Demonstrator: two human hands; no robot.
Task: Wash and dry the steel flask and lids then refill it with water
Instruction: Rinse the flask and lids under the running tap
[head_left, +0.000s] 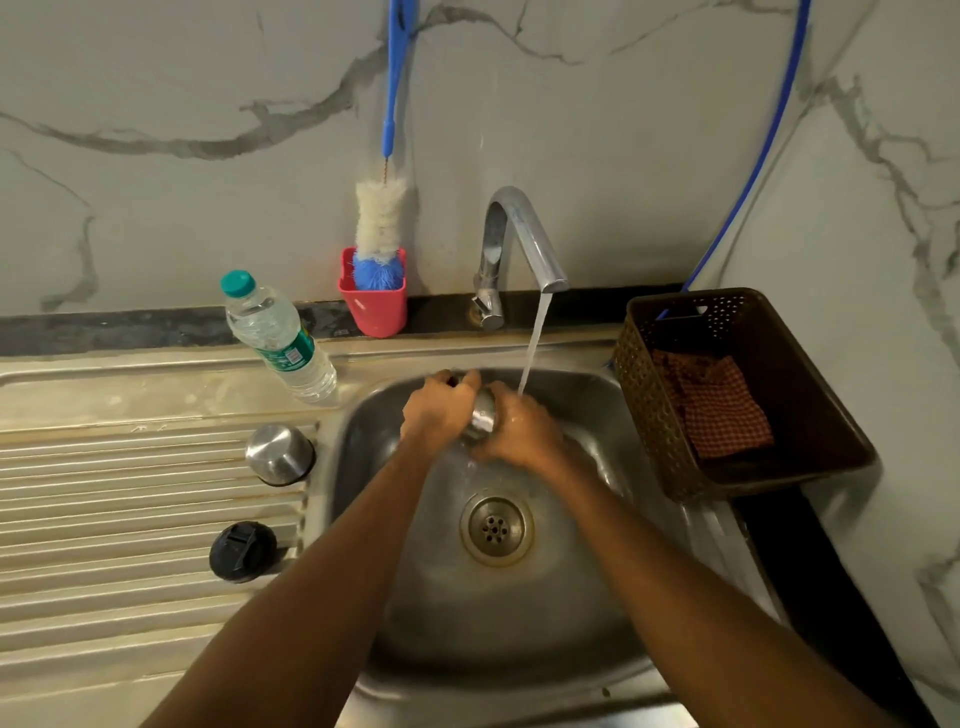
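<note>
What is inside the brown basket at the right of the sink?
A red checked cloth lies crumpled on the floor of the basket. Whatever may be under the cloth is covered, and the near wall hides the front corner.

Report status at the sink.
Left hand and right hand grip steel flask under running tap. Steel lid, black lid parked on drainboard. Nothing in the way.

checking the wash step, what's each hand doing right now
left hand: fingers curled round the steel flask, holding it over the sink.
right hand: grips the same steel flask.
</note>
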